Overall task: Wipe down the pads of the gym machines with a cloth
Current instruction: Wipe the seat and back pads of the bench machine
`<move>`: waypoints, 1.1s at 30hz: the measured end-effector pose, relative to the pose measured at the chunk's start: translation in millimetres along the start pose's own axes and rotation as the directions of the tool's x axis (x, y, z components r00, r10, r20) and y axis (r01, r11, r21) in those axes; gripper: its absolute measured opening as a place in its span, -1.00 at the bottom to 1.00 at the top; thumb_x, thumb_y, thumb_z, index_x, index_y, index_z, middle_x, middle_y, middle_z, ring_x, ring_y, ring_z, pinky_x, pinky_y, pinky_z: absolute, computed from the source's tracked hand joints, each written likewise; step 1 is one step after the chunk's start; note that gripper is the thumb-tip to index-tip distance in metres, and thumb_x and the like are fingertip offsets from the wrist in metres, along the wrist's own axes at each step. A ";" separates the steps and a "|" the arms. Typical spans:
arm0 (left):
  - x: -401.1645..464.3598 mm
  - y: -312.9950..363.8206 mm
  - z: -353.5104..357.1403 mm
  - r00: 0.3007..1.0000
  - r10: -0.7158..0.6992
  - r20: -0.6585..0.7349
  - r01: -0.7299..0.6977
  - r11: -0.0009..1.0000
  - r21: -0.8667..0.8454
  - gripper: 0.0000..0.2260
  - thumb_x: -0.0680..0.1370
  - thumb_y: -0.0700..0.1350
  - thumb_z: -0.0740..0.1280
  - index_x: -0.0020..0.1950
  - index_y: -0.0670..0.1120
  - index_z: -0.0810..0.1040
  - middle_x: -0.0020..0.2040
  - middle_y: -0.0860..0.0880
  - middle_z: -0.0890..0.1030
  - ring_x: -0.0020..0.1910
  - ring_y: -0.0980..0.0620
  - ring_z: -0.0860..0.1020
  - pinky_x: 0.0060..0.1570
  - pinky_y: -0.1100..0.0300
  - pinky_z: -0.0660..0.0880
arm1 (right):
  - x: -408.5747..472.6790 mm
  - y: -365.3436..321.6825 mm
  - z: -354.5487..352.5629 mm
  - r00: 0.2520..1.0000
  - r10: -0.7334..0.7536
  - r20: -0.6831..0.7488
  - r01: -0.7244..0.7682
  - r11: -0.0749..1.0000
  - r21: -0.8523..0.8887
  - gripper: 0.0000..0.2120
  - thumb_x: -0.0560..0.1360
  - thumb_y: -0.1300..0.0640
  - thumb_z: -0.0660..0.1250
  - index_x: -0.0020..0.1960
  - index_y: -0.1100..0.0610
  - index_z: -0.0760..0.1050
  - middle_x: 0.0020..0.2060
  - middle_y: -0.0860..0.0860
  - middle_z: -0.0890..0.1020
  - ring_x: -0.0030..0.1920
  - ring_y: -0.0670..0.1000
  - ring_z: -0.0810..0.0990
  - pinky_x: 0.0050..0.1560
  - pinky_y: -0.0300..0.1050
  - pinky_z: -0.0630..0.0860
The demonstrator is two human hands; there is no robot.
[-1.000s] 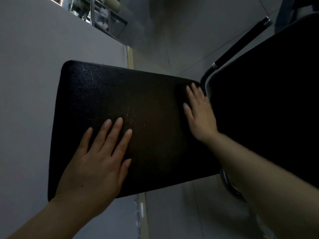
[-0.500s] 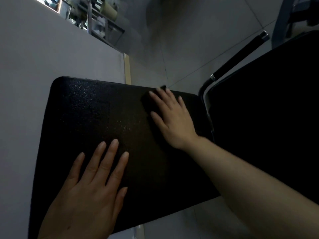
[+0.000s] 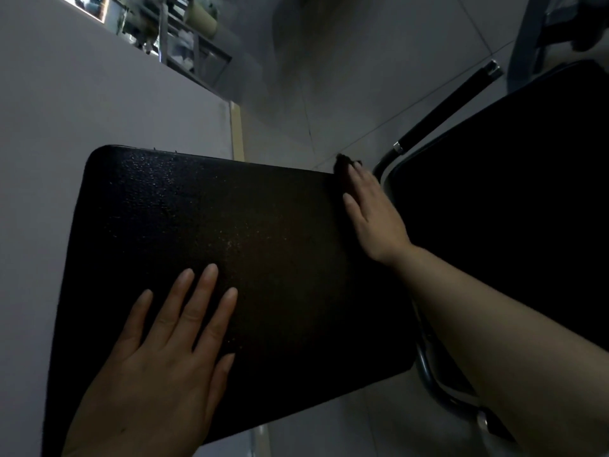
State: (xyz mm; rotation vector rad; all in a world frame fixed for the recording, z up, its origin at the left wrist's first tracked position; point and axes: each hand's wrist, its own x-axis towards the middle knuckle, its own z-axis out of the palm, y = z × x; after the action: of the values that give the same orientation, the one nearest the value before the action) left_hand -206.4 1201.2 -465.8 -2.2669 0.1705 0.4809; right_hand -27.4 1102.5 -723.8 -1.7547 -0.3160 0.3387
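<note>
The right hand [image 3: 375, 216], fingers flat on a dark cloth [image 3: 344, 163], has swept back to the pad's [image 3: 230, 232] far corner; left hand [image 3: 155, 361] stays flat, steadying it.

Left hand [image 3: 155, 367] lies flat with fingers straight and spread, palm down, while the right hand [image 3: 374, 216] reaches further out on a bare extended forearm, fingers straight and together, pressing down.

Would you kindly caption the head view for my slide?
Left hand flat on black pad; right hand presses dark cloth at its far corner.
</note>
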 end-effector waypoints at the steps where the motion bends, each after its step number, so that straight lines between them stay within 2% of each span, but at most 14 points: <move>1: 0.5 0.0 0.0 1.000 0.002 0.002 -0.002 1.000 0.001 -0.47 0.62 0.11 -0.18 0.46 -0.14 0.23 0.50 -0.22 0.21 0.48 -0.19 0.17 0.43 -0.11 -0.07 | -13.7 6.4 1.3 1.000 0.026 -0.005 -0.026 1.000 0.002 -0.48 0.63 -0.09 -0.01 0.54 -0.04 -0.05 0.54 -0.09 -0.03 0.51 -0.11 -0.09 0.42 -0.17 -0.10; 6: 2.1 0.1 2.4 1.000 0.009 -0.014 -0.009 1.000 0.004 -0.46 0.62 0.11 -0.18 0.46 -0.14 0.22 0.52 -0.21 0.17 0.53 -0.13 0.03 0.41 -0.12 -0.06 | -109.7 24.1 7.3 0.995 0.102 -0.015 -0.100 0.987 0.128 -0.48 0.61 -0.10 -0.02 0.48 -0.11 -0.18 0.48 -0.21 -0.17 0.46 -0.24 -0.11 0.39 -0.33 -0.09; 9: 1.9 -0.1 5.7 0.999 0.003 -0.038 -0.003 1.000 -0.009 -0.46 0.61 0.12 -0.19 0.46 -0.13 0.21 0.52 -0.20 0.17 0.54 -0.07 -0.03 0.41 -0.12 -0.07 | -169.9 26.2 19.0 0.994 0.112 -0.021 -0.107 0.979 0.174 -0.46 0.60 -0.16 -0.05 0.49 -0.11 -0.18 0.51 -0.21 -0.15 0.49 -0.24 -0.08 0.38 -0.48 -0.10; 12: 2.6 -0.4 7.3 0.998 0.008 -0.065 -0.008 1.000 -0.011 -0.47 0.61 0.12 -0.18 0.47 -0.13 0.20 0.53 -0.19 0.16 0.54 -0.06 -0.02 0.41 -0.12 -0.07 | -202.6 26.9 34.5 0.991 0.128 -0.038 -0.120 0.980 0.158 -0.42 0.58 -0.21 -0.09 0.52 -0.06 -0.17 0.52 -0.22 -0.18 0.51 -0.20 -0.10 0.41 -0.42 -0.07; 15: 2.8 -0.6 10.1 0.996 0.021 -0.090 -0.021 1.000 -0.001 -0.47 0.62 0.10 -0.17 0.47 -0.14 0.20 0.53 -0.19 0.16 0.54 -0.08 0.00 0.41 -0.12 -0.05 | -188.2 20.7 30.9 0.983 0.179 -0.032 -0.172 0.973 0.154 -0.40 0.50 -0.31 -0.13 0.45 -0.19 -0.25 0.45 -0.35 -0.31 0.45 -0.32 -0.19 0.33 -0.40 -0.06; 17: 2.5 -1.1 11.8 0.995 0.015 -0.104 -0.016 1.000 -0.007 -0.47 0.62 0.09 -0.17 0.47 -0.14 0.20 0.53 -0.18 0.16 0.54 -0.07 0.01 0.41 -0.12 -0.05 | -163.9 17.5 21.3 0.981 0.191 -0.020 -0.186 0.972 0.145 -0.42 0.50 -0.30 -0.08 0.40 -0.23 -0.28 0.44 -0.32 -0.31 0.40 -0.31 -0.11 0.33 -0.33 -0.01; 19: 2.5 -1.0 13.2 0.994 0.015 -0.112 -0.016 1.000 -0.008 -0.47 0.61 0.10 -0.17 0.47 -0.14 0.20 0.54 -0.17 0.14 0.54 -0.07 0.01 0.41 -0.12 -0.04 | -133.1 16.8 11.5 0.985 0.173 -0.002 -0.170 0.974 0.152 -0.42 0.54 -0.28 -0.05 0.43 -0.20 -0.25 0.46 -0.24 -0.25 0.39 -0.24 -0.03 0.34 -0.26 0.03; 22: 2.4 -2.9 14.7 0.994 0.025 -0.111 -0.024 1.000 0.013 -0.47 0.61 0.10 -0.17 0.47 -0.13 0.19 0.54 -0.16 0.13 0.54 -0.06 0.00 0.42 -0.11 -0.05 | -73.8 16.8 2.5 0.984 0.173 0.034 -0.176 0.977 0.122 -0.39 0.58 -0.16 0.01 0.53 -0.05 -0.17 0.53 -0.10 -0.18 0.48 -0.06 0.03 0.41 -0.12 0.08; 26: 2.6 -2.0 13.3 0.993 0.025 -0.113 -0.023 1.000 0.018 -0.48 0.61 0.11 -0.17 0.46 -0.13 0.21 0.53 -0.16 0.15 0.54 -0.05 0.00 0.42 -0.09 -0.06 | 9.5 15.1 -3.8 0.985 0.169 0.029 -0.172 0.974 0.150 -0.42 0.62 -0.08 0.06 0.54 -0.04 -0.12 0.54 -0.02 -0.11 0.51 0.06 0.05 0.48 0.05 0.11; 28: 3.7 -1.4 12.0 0.993 0.029 -0.116 -0.025 0.999 0.033 -0.48 0.62 0.10 -0.16 0.47 -0.13 0.21 0.53 -0.17 0.16 0.54 -0.05 0.01 0.41 -0.10 -0.05 | 24.1 18.0 -4.3 0.982 0.186 0.041 -0.190 0.946 0.262 -0.42 0.61 -0.08 0.09 0.54 -0.02 -0.06 0.54 0.03 0.02 0.51 0.06 0.07 0.49 0.02 0.08; 31: 4.0 -1.1 9.6 0.994 0.030 -0.107 -0.025 0.999 0.046 -0.48 0.62 0.10 -0.16 0.47 -0.14 0.21 0.52 -0.19 0.17 0.54 -0.07 0.01 0.42 -0.10 -0.05 | -4.1 18.9 -5.8 0.961 0.267 0.068 -0.262 0.814 0.518 -0.41 0.60 -0.04 0.15 0.53 -0.04 -0.03 0.50 0.05 0.17 0.46 0.04 0.21 0.36 -0.13 0.19; 33: 3.2 0.0 9.5 0.994 0.020 -0.105 -0.016 0.999 0.036 -0.47 0.62 0.11 -0.17 0.47 -0.14 0.20 0.52 -0.20 0.17 0.54 -0.07 0.00 0.42 -0.11 -0.06 | -40.8 19.0 -4.4 0.956 0.284 0.075 -0.274 0.770 0.576 -0.41 0.60 0.00 0.16 0.53 -0.04 -0.04 0.48 0.01 0.21 0.41 -0.09 0.22 0.27 -0.24 0.17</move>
State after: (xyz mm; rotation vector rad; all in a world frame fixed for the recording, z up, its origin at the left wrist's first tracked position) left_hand -206.2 1208.3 -472.9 -2.2588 0.2516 0.3647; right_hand -62.6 1078.7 -739.2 -1.1847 0.0728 0.5706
